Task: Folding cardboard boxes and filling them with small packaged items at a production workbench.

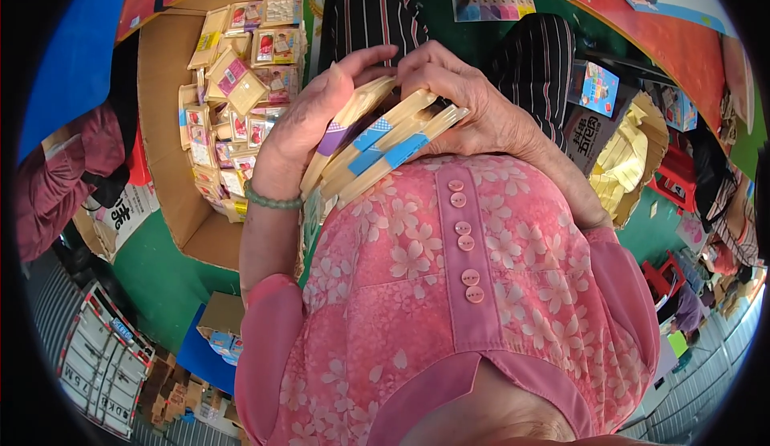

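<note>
Flat cream packets (383, 145), stacked edge-on with blue and purple tape bands, clamped between left hand (309, 125) and right hand (465, 105) against the pink floral blouse (449, 285). Cardboard box (172, 157) of similar packets close at left; little free room around.

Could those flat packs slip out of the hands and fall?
Maybe. The left hand and right hand press a fanned stack of flat packs between them, against the pink shirt. The packs already sit unevenly, so one could slide out if the fingers loosen. The stack is held beside the open box, not over it, so a dropped pack might miss the box and land lower down.
</note>
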{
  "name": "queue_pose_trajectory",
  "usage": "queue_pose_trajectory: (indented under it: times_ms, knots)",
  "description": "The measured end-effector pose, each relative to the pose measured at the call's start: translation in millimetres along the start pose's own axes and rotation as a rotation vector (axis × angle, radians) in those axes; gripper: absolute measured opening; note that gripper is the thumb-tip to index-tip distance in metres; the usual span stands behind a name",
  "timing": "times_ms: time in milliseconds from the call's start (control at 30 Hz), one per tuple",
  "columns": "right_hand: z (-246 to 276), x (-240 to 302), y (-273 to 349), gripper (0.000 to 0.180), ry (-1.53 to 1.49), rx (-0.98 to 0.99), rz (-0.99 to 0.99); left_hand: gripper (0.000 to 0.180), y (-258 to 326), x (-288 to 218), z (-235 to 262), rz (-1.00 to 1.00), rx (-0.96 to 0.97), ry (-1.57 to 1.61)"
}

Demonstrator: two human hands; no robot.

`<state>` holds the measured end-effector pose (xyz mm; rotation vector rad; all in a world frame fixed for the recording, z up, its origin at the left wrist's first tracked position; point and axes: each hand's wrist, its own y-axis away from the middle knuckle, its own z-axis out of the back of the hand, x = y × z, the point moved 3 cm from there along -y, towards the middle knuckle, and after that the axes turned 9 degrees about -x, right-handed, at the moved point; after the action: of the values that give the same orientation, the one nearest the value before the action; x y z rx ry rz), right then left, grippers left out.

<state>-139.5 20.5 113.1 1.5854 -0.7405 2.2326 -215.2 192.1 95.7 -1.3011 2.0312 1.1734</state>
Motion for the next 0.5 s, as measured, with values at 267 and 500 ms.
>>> queue_pose_trajectory:
  times_ms: [267,500]
  knots:
    - [-1,-6,7,0.057,-0.015,-0.077,-0.087,0.084,-30,7,-7,0.269,-0.169,0.016]
    - [3,-12,15,0.057,-0.073,-0.136,-0.185,0.091,-10,12,29,0.292,0.22,-0.03]
